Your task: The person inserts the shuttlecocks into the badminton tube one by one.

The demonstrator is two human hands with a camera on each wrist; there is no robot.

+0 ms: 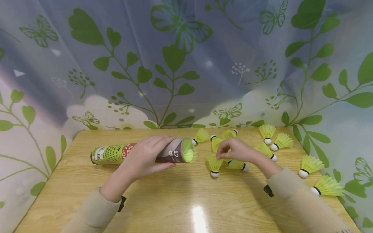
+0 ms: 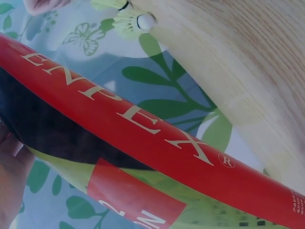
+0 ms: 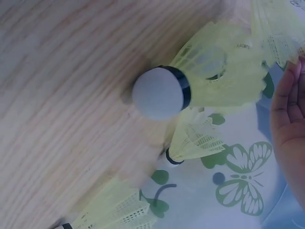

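Observation:
My left hand (image 1: 147,155) grips a shuttlecock tube (image 1: 113,153) that lies roughly level, its mouth facing right. Yellow skirt edges of a shuttlecock (image 1: 189,154) show inside the mouth. The tube's red band (image 2: 157,126) with lettering fills the left wrist view. To the right of the mouth, my right hand (image 1: 237,149) pinches the skirt of a yellow shuttlecock (image 1: 215,164), whose white cork points down. The right wrist view shows the fingertips of that hand (image 3: 291,107) on a yellow skirt (image 3: 276,36) at the edge. Whether the held shuttlecock touches the table is unclear.
Around my right hand lie several loose shuttlecocks, one (image 1: 201,136) behind the tube mouth and another (image 1: 242,165) below my wrist. More lie farther right, including one (image 1: 327,186) at the wooden table's (image 1: 163,200) right edge. A patterned curtain (image 1: 186,81) hangs behind.

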